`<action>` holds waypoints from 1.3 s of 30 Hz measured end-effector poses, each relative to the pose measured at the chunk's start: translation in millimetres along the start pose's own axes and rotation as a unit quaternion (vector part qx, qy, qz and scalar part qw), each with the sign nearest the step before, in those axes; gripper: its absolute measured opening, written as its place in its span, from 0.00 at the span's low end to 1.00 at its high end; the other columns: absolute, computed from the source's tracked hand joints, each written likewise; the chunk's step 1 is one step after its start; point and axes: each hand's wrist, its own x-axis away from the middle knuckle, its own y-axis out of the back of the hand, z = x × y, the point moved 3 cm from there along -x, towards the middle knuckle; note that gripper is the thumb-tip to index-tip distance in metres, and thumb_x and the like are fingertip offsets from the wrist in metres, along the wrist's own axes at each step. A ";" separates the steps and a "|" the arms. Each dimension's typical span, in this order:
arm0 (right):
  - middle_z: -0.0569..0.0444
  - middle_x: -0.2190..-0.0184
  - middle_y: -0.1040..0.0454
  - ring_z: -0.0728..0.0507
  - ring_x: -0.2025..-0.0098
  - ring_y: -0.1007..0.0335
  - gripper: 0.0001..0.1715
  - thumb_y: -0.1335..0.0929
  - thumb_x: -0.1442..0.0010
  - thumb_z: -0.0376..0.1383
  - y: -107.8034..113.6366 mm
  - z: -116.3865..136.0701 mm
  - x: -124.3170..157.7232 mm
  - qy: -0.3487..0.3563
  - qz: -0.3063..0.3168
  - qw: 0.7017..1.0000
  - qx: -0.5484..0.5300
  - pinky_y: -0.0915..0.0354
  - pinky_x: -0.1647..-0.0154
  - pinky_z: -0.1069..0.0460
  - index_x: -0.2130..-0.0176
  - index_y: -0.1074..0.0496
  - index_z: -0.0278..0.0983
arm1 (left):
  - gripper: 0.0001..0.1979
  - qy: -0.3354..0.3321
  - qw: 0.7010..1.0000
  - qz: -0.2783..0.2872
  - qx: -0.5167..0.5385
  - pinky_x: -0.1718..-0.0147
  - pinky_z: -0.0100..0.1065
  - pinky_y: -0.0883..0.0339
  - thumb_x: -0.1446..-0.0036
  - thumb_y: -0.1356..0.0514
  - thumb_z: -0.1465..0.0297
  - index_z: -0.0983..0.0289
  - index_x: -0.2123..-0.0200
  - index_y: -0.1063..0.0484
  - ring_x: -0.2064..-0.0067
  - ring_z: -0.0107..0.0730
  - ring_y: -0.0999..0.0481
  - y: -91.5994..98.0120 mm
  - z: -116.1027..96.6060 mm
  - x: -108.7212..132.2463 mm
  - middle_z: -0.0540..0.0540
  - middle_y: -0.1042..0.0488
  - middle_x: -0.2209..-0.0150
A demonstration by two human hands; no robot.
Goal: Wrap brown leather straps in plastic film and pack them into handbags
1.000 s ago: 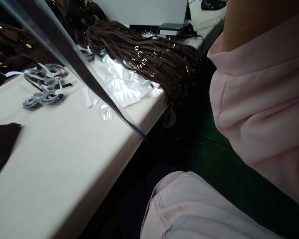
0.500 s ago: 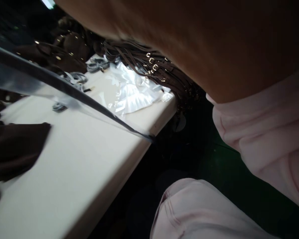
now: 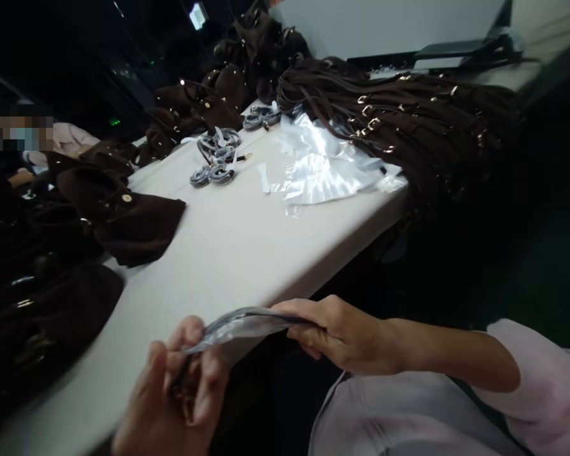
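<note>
Between my two hands stretches a dark strap in clear plastic film [image 3: 249, 320], bowed slightly upward near the table's front edge. My left hand [image 3: 180, 386] is closed round one end, where a dark bit with a gold-coloured gleam shows among the fingers. At the other end my right hand [image 3: 346, 335] pinches the strap between thumb and fingers. Beyond them on the table lie several coiled, wrapped straps [image 3: 213, 174] and a heap of clear plastic sleeves [image 3: 323, 168].
Many loose brown straps with gold buckles [image 3: 389, 120] hang over the right edge of the white table [image 3: 209, 253]. Dark brown bags [image 3: 137, 215] are piled along the left side and at the back. A person [image 3: 66, 136] is at the far left.
The long plastic-wrapped strap that slanted across the view is now gathered between both hands. My raised arm has come down, and the view has turned to show more of the table.
</note>
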 end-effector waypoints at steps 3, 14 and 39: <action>0.50 0.53 0.24 0.45 0.54 0.25 0.19 0.39 0.30 0.33 0.3 -29.0 13.8 0.011 -0.051 0.994 0.091 0.31 0.50 0.54 0.42 0.32 0.37 | 0.20 0.052 0.997 0.018 -0.045 0.88 0.18 0.47 0.42 0.38 0.54 0.63 0.73 0.37 0.86 0.20 0.38 5.7 46.7 1.0 0.48 0.31 0.82; 0.54 0.67 0.24 0.48 0.68 0.27 0.25 0.42 0.35 0.26 15.5 -84.7 30.2 -0.022 -0.056 0.975 0.213 0.29 0.61 0.54 0.43 0.30 0.38 | 0.15 0.181 0.955 0.133 -0.195 0.75 0.24 0.43 0.39 0.37 0.63 0.68 0.55 0.25 0.77 0.21 0.36 22.6 121.6 11.7 0.51 0.30 0.75; 0.62 0.83 0.42 0.53 0.81 0.51 0.29 0.38 0.30 0.51 -88.4 -66.6 42.3 -0.226 -0.027 0.929 -0.291 0.53 0.79 0.58 0.45 0.32 0.30 | 0.07 -0.143 0.973 -0.152 0.097 0.45 0.40 0.30 0.36 0.39 0.69 0.66 0.65 0.23 0.47 0.41 0.24 4.0 94.2 -23.1 0.59 0.21 0.54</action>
